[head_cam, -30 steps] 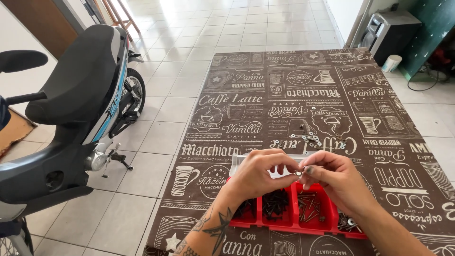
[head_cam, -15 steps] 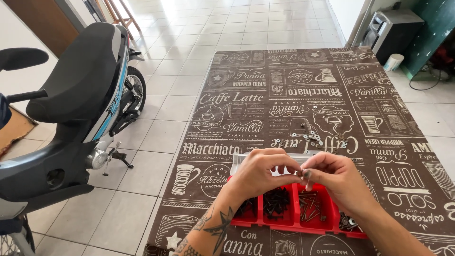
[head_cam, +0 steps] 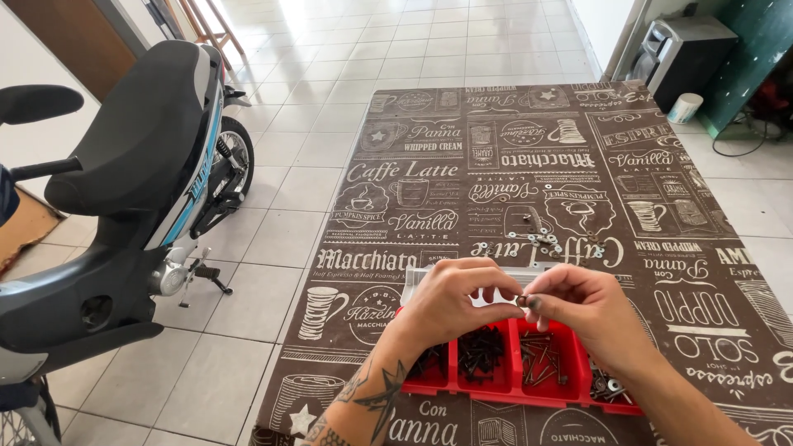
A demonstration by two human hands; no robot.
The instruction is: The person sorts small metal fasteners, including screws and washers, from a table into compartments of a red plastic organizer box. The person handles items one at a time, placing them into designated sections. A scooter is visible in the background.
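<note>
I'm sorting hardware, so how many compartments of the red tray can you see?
4. The red tray shows one compartment under the left hand, two with dark screws and nails in the middle, one with washers under the right hand. More may be hidden.

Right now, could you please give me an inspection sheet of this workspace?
Surface: table under a brown printed cloth.
Job's things: red compartment tray holding dark screws and nails; a small dark part pinched between both hands.
Clutter: loose washers on the cloth.
Hands: left hand and right hand meet above the tray.
Cables: black cable on the floor.
Surroundings: scooter, speaker, white cup, tiled floor.
</note>
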